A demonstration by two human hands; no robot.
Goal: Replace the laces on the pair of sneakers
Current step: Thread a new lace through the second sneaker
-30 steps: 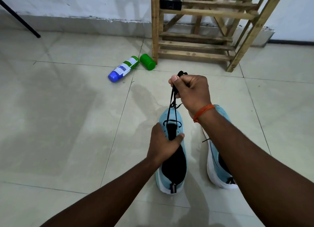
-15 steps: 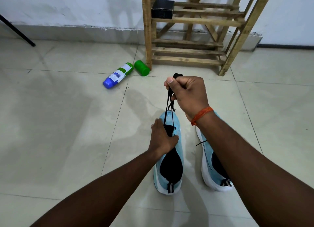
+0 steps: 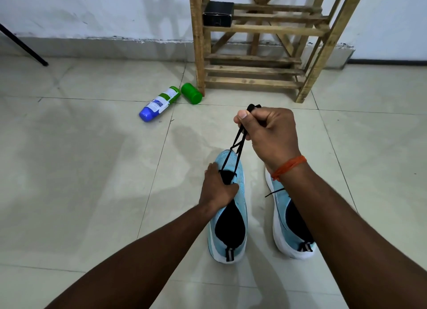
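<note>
The left sneaker (image 3: 240, 188) stands on the tiled floor (image 3: 92, 170), heel toward the camera. The left grip (image 3: 217, 188) curls over its tongue, thumb laid across the top. Above its toe the right grip (image 3: 270, 135) (a closed fist) pinches the black lace (image 3: 238, 144), whose two strands run straight down to the eyelets. The right sneaker (image 3: 280, 207) sits just beside it, partly behind the forearm. Well beyond its toe lie a bottle (image 3: 159, 103) and a green cap (image 3: 191, 96) by a wooden rack (image 3: 254, 70).

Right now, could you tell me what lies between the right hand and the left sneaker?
Head view: the black lace runs taut from the right hand down to the left sneaker.
</note>
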